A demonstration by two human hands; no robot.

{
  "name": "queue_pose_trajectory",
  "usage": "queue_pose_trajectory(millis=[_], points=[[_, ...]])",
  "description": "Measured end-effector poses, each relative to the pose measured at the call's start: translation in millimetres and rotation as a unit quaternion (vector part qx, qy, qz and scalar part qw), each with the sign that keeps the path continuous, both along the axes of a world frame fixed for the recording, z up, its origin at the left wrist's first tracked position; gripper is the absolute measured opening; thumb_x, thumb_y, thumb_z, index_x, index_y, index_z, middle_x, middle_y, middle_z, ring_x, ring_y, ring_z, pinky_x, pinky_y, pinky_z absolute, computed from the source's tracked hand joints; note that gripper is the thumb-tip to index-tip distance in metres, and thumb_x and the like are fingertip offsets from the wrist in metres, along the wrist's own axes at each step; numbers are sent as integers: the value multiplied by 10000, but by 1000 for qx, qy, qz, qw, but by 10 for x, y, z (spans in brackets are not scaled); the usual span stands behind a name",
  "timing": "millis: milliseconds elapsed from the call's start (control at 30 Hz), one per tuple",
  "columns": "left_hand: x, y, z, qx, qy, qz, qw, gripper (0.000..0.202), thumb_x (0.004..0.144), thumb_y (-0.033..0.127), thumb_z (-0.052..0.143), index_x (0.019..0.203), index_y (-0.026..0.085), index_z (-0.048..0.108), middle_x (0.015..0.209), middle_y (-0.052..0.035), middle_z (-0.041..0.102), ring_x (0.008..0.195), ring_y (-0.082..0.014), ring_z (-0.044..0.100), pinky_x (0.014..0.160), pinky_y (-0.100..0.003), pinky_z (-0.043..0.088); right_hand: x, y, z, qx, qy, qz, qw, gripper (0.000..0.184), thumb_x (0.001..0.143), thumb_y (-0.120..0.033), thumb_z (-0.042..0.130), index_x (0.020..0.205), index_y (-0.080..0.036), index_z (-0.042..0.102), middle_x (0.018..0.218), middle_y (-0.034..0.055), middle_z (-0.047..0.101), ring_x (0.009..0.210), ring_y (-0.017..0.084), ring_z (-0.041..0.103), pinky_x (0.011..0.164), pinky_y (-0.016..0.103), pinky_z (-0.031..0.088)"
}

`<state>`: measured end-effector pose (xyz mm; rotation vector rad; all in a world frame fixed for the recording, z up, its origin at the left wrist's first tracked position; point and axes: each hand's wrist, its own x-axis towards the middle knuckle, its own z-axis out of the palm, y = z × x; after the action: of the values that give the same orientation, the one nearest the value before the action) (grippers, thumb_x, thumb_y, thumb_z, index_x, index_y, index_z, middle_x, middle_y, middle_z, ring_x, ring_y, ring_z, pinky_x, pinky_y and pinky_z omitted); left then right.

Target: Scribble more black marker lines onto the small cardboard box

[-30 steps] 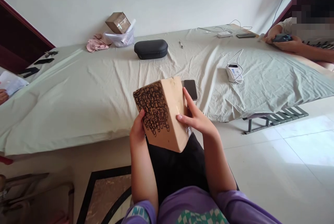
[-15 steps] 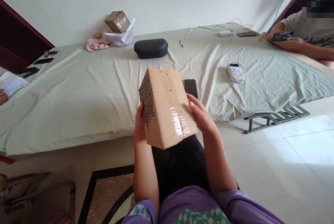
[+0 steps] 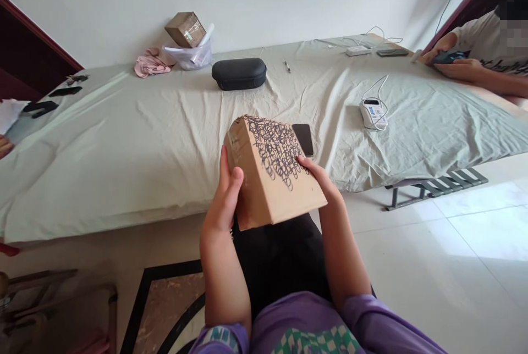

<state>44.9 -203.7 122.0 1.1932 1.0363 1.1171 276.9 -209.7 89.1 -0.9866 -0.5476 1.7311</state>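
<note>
Left hand upright, thumb raised, right hand tilted inward, fingers stretched forward

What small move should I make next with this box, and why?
Probably roll the cardboard box slightly toward your left hand, steadying it with your right hand, to check the narrow taped end. The scribbled face is uppermost and easy to see, while that end is angled away. Both hands are on the box, so the turn should be stable.
</note>
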Motion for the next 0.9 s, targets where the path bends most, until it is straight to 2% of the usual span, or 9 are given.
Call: queue_pose_trajectory(millis=[100,233,333,433,567,667,767,833,900], points=[[15,-31,75,-36,30,6,999,1056,977,749,606,1769,357,27,1864,11,103,1731,-260,74,1404,-440,200,-19,129,-119,-39,39,-34,998,261,937,-426,715,1045,-196,771,899,60,860,851,261,838,755,337,686],[40,-36,132,-36,53,10,998,1119,966,694,671,1770,313,-7,1863,-23,120,1729,-277,119,1406,-447,202,-74,206,-201,-51,46,-32,997,251,992,-402,642,1011,-191,776,843,41,852,805,229,835,699,295,662],[15,-46,142,-29,59,7,998,1130,969,684,679,1769,292,-17,1855,-50,161,1723,-281,160,1402,-440,227,-60,194,-245,-47,43,-37,997,249,963,-414,680,1040,-196,773,903,52,863,878,254,844,768,331,686],[-29,-36,103,-16,75,-3,997,1190,932,720,708,1768,289,-21,1826,-94,254,1705,-319,229,1393,-483,252,-12,157,-267,-34,29,-45,998,280,908,-435,734,1062,-203,764,936,69,865,973,301,844,868,407,705],[-78,56,-18,-37,96,-10,995,1313,832,789,769,1764,336,-37,1788,-117,324,1635,-384,380,1337,-567,354,23,73,-141,-29,-5,-31,999,364,927,-512,719,1125,-211,772,990,77,864,1077,317,825,975,444,695],[-129,142,-90,-103,128,-34,986,1254,863,847,673,1765,351,-43,1721,-150,438,1541,-438,502,1189,-638,510,35,-3,-4,-38,-38,13,998,406,995,-556,637,1161,-216,785,1055,82,858,1148,293,800,1060,415,661],[-217,190,-121,-144,155,-97,973,1224,896,839,630,1760,351,-87,1648,-194,521,1397,-463,628,991,-644,624,98,-51,19,-9,-76,56,995,468,1002,-611,616,1184,-215,786,1133,82,846,1213,278,770,1166,406,594],[-289,197,-136,-93,157,-152,971,1260,896,760,700,1750,355,-132,1717,-193,421,1446,-451,588,1014,-624,624,194,-60,-29,51,-123,58,989,491,945,-641,689,1198,-229,780,1187,65,835,1224,281,760,1189,423,571],[-356,189,-151,21,165,-210,964,1361,843,619,832,1740,370,-161,1808,-166,234,1586,-443,426,1141,-621,559,322,-58,-85,141,-194,82,967,528,830,-620,825,1193,-239,781,1201,56,829,1203,304,760,1142,453,598]])
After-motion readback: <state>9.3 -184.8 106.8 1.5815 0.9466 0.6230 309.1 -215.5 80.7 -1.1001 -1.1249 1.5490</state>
